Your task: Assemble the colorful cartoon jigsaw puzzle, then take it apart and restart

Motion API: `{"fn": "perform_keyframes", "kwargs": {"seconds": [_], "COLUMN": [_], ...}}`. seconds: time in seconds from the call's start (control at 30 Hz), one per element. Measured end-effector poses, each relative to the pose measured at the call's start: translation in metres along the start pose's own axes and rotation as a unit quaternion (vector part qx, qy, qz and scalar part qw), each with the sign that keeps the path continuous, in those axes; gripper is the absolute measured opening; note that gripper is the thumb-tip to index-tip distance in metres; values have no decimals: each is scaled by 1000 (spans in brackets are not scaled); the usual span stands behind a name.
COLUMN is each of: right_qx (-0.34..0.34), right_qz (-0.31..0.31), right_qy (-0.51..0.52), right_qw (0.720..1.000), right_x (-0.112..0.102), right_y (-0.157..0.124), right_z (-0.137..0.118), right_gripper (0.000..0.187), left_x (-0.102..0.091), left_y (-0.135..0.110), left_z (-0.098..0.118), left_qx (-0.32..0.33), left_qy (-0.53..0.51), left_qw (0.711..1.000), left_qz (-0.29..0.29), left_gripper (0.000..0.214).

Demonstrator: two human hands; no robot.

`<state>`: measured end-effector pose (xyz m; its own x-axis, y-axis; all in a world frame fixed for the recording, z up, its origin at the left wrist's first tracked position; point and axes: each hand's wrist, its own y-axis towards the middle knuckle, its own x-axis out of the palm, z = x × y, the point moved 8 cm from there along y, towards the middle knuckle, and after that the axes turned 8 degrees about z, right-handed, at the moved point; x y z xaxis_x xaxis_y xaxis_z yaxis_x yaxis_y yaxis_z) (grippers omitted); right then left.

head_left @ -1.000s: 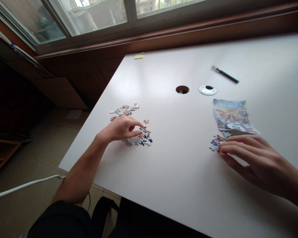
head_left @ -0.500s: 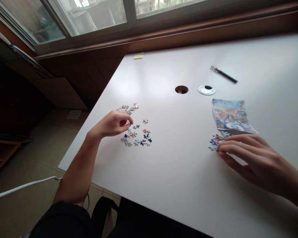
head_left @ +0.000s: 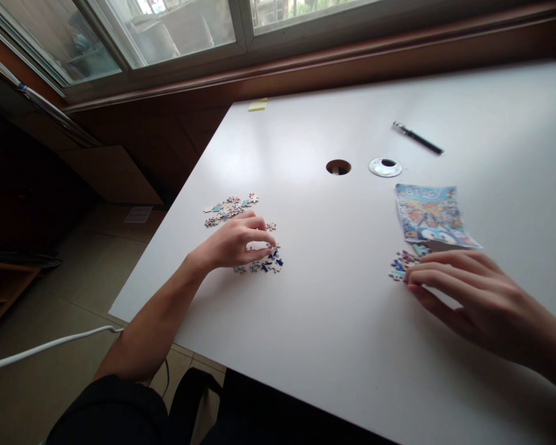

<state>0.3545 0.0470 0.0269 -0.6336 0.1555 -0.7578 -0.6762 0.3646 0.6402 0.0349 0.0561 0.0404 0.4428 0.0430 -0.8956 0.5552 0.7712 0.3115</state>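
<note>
We see the sheet (head_left: 429,213) lying picture side up just beyond the cluster (head_left: 402,261), probably so that its print can be checked at a glance. The pen (head_left: 417,138), hole (head_left: 338,167) and cap (head_left: 385,167) lie farther off on the table (head_left: 324,296), out of both hands' way. Over on the left, the loose pieces (head_left: 265,267) and the far heap (head_left: 227,210) form two spread groups, perhaps so that single pieces are easy to see and pick.

Our left forearm slants across the table's edge, and the left hand (head_left: 236,240) arches over the loose pieces, thumb and forefinger curved towards each other; we cannot tell whether a piece sits between the tips. Our right hand (head_left: 479,296) lies low against the cluster, fingers bent, likely steadying it; whether it grips a piece we cannot tell.
</note>
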Motion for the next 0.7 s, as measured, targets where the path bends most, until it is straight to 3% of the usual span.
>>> {"fn": "perform_keyframes", "kwargs": {"seconds": [0.17, 0.33, 0.57, 0.7], "right_qx": [2, 10, 2, -1], "right_qz": [1, -3, 1, 2], "right_qy": [-1, 2, -1, -4], "right_qw": [1000, 1000, 1000, 1000], "right_x": [-1, 0, 0, -2], "right_y": [1, 0, 2, 3], "right_z": [-1, 1, -1, -3], "right_gripper": [18, 19, 19, 17], "left_x": [3, -8, -1, 0], "left_y": [0, -5, -9, -10], "left_z": [-2, -13, 2, 2], "left_qx": [-2, -29, -14, -27], "left_qy": [-3, 8, -75, -83], "left_qw": [1000, 999, 990, 987], "left_qz": [3, -11, -118, -138], "left_gripper": [15, 11, 22, 29]}}
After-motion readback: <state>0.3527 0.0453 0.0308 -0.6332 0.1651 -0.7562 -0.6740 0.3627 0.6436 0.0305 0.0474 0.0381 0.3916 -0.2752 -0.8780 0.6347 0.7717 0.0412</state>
